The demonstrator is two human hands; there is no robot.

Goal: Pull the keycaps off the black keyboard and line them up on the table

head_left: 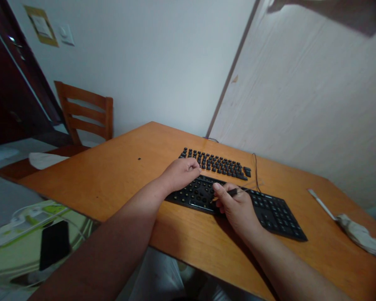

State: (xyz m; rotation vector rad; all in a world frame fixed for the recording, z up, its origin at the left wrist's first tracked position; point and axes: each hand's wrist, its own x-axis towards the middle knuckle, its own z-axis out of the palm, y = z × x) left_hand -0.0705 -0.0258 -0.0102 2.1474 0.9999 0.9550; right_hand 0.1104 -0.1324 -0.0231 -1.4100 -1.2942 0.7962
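A black keyboard (192, 192) lies along the front of the wooden table. Its left part is stripped of keycaps, showing the sockets, while the right part still has its keys. My left hand (182, 173) is over the keyboard's upper left edge, fingers curled closed; whatever they hold, if anything, is hidden. Over the middle of the keyboard, my right hand (236, 207) grips a slim black-handled tool (232, 192) with what look like thin wires at its back end. Loose black keycaps (221, 164) stand in rows just behind the keyboard.
One small dark piece (139, 159) lies alone on the table (122, 184), left of the keycaps. A brush (322, 205) with a cloth-wrapped handle rests at the right. A cable (256, 171) runs behind the keyboard. A wooden chair (86, 110) and a stool-like surface with a phone (54, 244) are at left.
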